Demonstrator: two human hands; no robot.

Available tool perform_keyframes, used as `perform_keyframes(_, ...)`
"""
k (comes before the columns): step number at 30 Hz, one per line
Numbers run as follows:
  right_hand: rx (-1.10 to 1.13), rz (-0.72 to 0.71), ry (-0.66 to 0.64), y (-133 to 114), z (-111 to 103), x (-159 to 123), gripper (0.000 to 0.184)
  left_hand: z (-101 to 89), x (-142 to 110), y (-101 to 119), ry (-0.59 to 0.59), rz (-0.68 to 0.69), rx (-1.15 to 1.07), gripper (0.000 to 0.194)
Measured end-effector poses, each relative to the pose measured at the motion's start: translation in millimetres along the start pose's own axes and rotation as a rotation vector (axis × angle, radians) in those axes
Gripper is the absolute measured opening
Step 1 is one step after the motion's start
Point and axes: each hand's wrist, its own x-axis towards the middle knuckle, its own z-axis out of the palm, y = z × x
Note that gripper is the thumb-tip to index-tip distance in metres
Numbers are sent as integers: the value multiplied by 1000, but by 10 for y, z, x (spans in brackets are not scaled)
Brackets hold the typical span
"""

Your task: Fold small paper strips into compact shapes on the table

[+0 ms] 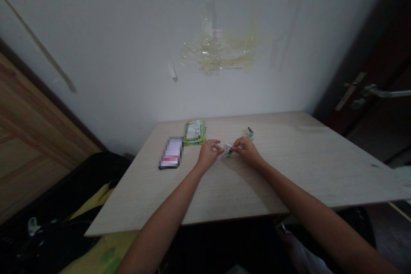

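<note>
Both my hands rest on a pale wooden table (289, 167) near its far middle. My left hand (208, 153) and my right hand (246, 150) each pinch one end of a small white and green wrapper (227, 149) held between them just above the tabletop. The fingers of both hands are closed on it. A second small green wrapper (250, 133) lies just beyond my right hand. A larger green and white packet (194, 132) lies flat beyond my left hand.
A phone (171, 153) lies face up to the left of my left hand. The table stands against a white wall with tape residue (221, 49). A dark door with a metal handle (375, 90) is at right; dark bags (58, 222) lie at lower left.
</note>
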Motion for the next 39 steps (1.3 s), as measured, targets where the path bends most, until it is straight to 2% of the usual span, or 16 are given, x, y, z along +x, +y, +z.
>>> perform_keyframes(4,-13,-3,42,-13,-3,-3,15,10,-9,45,27,40,-15,8)
perform_keyframes(9,2,-68,43,-79,3,-16,16,25,-34,84,71,73,-139,21)
perform_keyframes(16,8,-116,46,-123,14,-30,17,31,-12,69,66,83,-170,16)
perform_keyframes(26,-7,-109,29,-125,11,-33,15,12,8,70,44,85,-156,8)
perform_keyframes(39,12,-102,16,-111,40,-12,18,57,-7,63,83,14,-117,14)
